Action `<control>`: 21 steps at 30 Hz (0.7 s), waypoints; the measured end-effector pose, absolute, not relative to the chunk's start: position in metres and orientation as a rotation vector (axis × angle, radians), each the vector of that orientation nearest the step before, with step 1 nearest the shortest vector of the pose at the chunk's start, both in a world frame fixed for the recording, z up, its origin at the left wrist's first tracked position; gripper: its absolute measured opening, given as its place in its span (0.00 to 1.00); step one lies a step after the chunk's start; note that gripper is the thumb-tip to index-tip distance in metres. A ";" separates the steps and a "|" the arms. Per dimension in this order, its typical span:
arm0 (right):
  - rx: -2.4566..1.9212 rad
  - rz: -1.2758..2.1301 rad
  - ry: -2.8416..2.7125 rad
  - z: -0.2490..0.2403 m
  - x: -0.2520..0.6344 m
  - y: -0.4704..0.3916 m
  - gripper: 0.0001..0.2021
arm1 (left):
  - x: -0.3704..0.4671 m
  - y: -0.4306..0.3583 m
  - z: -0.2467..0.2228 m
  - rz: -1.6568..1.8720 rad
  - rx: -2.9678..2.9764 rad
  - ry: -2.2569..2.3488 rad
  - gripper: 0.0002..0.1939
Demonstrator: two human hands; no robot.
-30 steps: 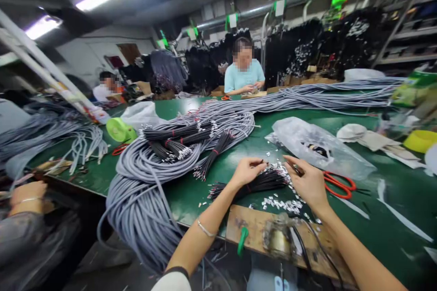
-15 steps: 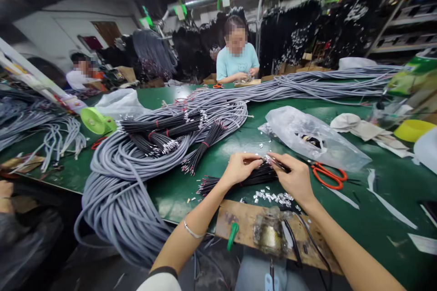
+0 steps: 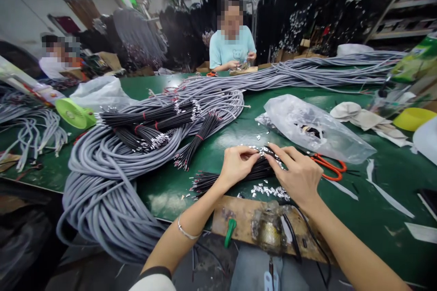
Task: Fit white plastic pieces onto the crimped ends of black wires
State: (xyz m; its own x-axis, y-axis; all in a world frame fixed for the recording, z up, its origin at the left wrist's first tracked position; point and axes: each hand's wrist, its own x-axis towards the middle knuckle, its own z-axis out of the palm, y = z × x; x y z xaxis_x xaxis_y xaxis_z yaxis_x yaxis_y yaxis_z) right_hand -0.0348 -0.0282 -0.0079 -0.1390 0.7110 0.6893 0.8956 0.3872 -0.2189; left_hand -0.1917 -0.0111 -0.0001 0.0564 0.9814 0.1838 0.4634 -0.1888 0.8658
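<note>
My left hand [image 3: 237, 166] is closed in a pinch, thumb against fingertips, beside small silvery pieces at the ends of black cables [image 3: 261, 168]; what it grips is too small to make out. Close on its right, my right hand [image 3: 298, 175] has thumb and fingers pressed on a black cable near those ends. Beneath both hands lies a bundle of black cables [image 3: 206, 183] with reddish tips. Just in front of it, small silver metal clips [image 3: 269, 191] are scattered on the green table [image 3: 170, 200].
A wooden board [image 3: 225, 209] with a metal fixture [image 3: 268, 229] sits at the near edge. Orange-handled scissors [image 3: 329, 167] and a clear plastic bag [image 3: 341, 143] are to the right. Grey cable coils [image 3: 102, 191] carry tied black bundles [image 3: 143, 118]. A co-worker [image 3: 232, 47] sits opposite.
The view has tilted down and shifted slightly. My right hand has turned more palm-down over the black cables, its fingers stretching toward the left hand, which stays pinched.
</note>
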 end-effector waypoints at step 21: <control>-1.259 -0.541 -2.085 -0.009 -0.030 -0.028 0.12 | -0.191 -0.015 0.002 1.070 1.885 1.451 0.05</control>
State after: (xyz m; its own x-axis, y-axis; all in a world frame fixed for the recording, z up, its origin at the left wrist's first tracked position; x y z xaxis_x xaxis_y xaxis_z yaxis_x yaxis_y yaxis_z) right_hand -0.0297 -0.0285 -0.0087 -0.3405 0.6276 0.7001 0.8888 0.4578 0.0218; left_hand -0.1910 -0.0146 0.0019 0.1108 0.9569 0.2686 0.5397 -0.2849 0.7922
